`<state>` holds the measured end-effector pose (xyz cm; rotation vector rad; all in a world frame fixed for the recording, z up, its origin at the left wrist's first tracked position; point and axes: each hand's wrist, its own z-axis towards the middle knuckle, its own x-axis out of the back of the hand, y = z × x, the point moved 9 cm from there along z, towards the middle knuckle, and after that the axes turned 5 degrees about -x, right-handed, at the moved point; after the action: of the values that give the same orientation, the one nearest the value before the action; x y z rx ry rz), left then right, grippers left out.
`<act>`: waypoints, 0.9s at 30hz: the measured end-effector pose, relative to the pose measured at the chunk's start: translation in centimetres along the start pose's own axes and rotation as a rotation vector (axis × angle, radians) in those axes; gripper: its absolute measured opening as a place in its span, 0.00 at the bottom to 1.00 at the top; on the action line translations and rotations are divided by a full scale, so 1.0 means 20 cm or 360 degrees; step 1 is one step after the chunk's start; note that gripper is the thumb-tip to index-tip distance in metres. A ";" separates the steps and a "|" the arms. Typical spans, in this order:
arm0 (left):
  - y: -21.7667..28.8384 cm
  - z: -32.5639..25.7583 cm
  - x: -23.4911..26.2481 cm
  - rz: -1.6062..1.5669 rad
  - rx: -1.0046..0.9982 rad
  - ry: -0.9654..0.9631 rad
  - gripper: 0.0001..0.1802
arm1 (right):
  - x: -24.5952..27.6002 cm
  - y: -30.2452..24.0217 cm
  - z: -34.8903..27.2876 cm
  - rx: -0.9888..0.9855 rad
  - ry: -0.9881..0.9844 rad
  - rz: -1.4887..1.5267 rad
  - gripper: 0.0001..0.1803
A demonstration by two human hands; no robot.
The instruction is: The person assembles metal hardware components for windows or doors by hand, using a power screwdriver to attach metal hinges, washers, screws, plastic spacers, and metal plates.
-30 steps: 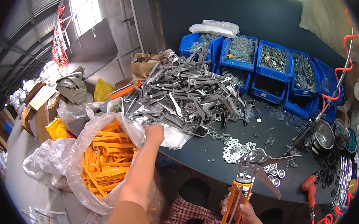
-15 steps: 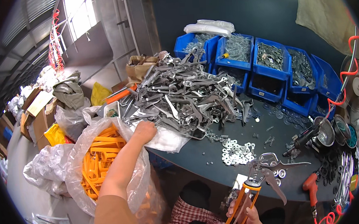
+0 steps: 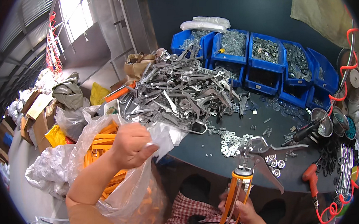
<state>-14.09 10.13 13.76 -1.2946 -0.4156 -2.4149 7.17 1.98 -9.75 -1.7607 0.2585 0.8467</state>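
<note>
My left hand (image 3: 133,147) is raised in front of the open sack of orange plastic parts. Its fingers are closed, pinching a thin translucent plastic bag (image 3: 162,140) that sticks out past the thumb. Low at the right, my right hand (image 3: 244,211) grips the orange frame of a caulking gun (image 3: 242,173), whose grey handle and trigger point up and to the right. More white plastic bags (image 3: 177,133) lie at the table edge under a heap of grey metal handles (image 3: 182,91).
Beside my left forearm stands a clear sack (image 3: 149,196) of orange parts. Blue bins (image 3: 266,51) of small metal parts line the back of the table. White washers (image 3: 230,143), springs and metal cups (image 3: 274,163) lie near the gun. A red power driver (image 3: 311,180) rests at the right.
My left hand has come up and toward me from the table edge, bringing a plastic bag with it. The caulking gun has turned more upright and shifted slightly left.
</note>
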 end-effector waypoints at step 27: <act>-0.09 -0.27 -0.36 -0.0895 0.1551 -0.0051 0.10 | -0.11 0.24 0.12 -0.0389 -0.0069 -0.1770 0.30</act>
<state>-15.19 10.72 4.54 -0.8018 -1.8679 -2.0207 1.96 1.80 -12.10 -1.7398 -0.8281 0.0901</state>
